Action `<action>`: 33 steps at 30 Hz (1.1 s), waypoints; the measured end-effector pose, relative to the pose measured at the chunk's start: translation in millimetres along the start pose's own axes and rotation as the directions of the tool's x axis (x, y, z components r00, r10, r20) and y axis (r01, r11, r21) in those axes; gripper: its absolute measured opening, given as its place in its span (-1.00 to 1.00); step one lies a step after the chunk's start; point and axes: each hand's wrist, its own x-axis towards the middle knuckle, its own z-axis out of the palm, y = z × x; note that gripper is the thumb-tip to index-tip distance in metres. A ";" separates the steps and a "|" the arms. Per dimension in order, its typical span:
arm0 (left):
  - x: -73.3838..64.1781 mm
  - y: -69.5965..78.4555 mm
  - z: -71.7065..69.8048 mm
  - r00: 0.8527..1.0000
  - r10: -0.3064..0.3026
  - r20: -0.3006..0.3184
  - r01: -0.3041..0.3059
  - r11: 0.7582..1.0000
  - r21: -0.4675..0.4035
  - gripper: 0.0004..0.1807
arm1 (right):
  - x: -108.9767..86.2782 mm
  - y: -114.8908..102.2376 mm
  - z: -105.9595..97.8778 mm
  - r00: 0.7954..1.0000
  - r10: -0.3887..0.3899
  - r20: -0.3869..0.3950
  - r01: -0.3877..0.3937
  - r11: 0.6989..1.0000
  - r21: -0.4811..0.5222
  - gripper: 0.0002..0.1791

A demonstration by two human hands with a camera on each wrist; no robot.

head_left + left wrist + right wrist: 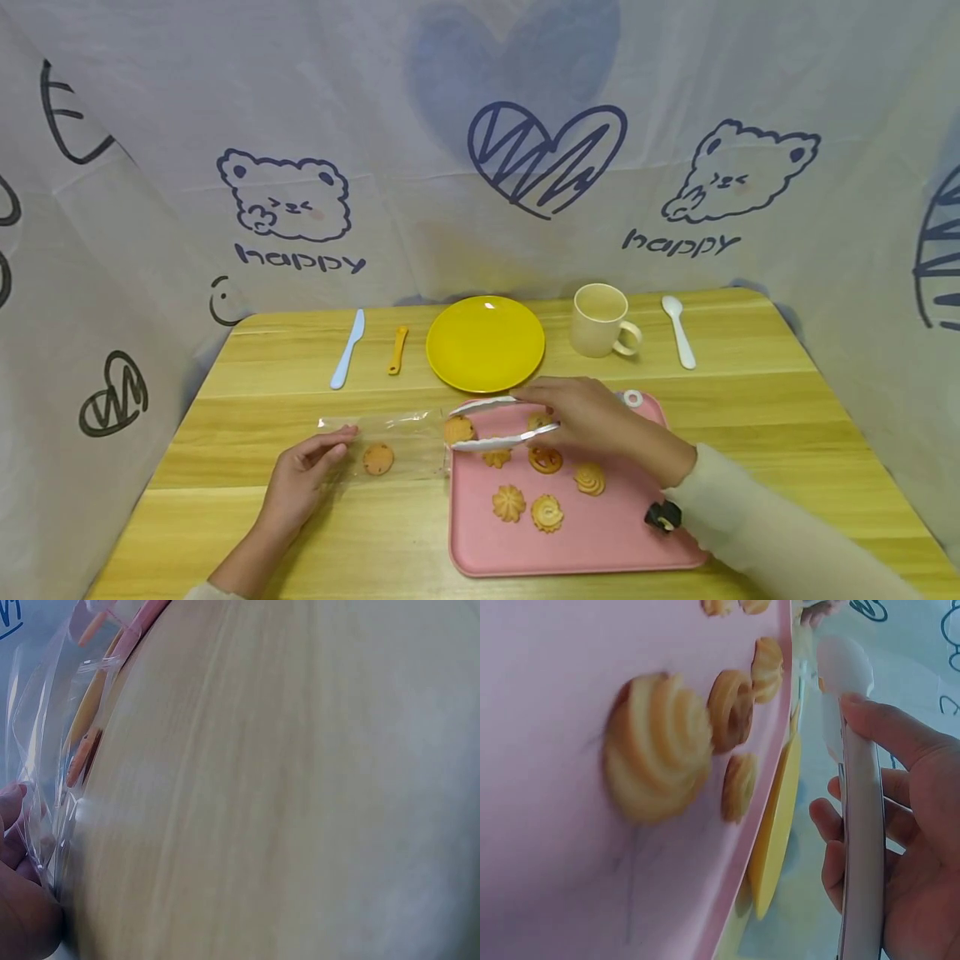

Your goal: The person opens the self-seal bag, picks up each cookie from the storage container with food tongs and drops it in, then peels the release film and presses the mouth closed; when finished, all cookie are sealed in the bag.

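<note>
My left hand (296, 479) pinches the left end of a clear plastic bag (416, 446) lying on the table, with one round cookie (378, 459) inside. In the left wrist view, the fingertips (13, 802) press into the crinkled film. My right hand (588, 415) holds white-tipped tongs (862, 825), thumb along one arm and fingers round the other side. Between the tongs' tips is another round cookie (459, 429), at the bag's right-hand opening. Below and right of it lies a pink tray (585, 550) carrying several cookies, among them a swirl cookie (658, 750).
Behind the tray stand a yellow plate (486, 343) and a beige mug (598, 321). A white spoon (678, 332) lies at the right, a pale blue knife (348, 350) and a small orange-yellow handle (398, 350) at the left. A printed cloth (420, 200) hangs behind the table.
</note>
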 end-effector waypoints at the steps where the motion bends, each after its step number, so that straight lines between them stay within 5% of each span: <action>1: -0.1 0.2 0.1 1.000 -0.002 -0.001 0.002 1.000 0.001 -0.75 | 3.7 -2.4 1.4 1.000 -0.006 0.005 0.006 1.000 -0.009 -0.32; 7: -0.5 1.3 0.4 1.000 -0.005 -0.001 0.005 1.000 0.002 -0.75 | 23.5 -15.3 9.1 0.998 -0.046 0.032 0.048 0.996 -0.070 -0.36; 33: -1.1 2.1 1.4 1.000 0.018 0.012 -0.018 0.999 -0.046 -0.73 | 70.6 -65.2 50.9 0.996 -0.078 0.038 0.079 0.997 -0.011 -0.27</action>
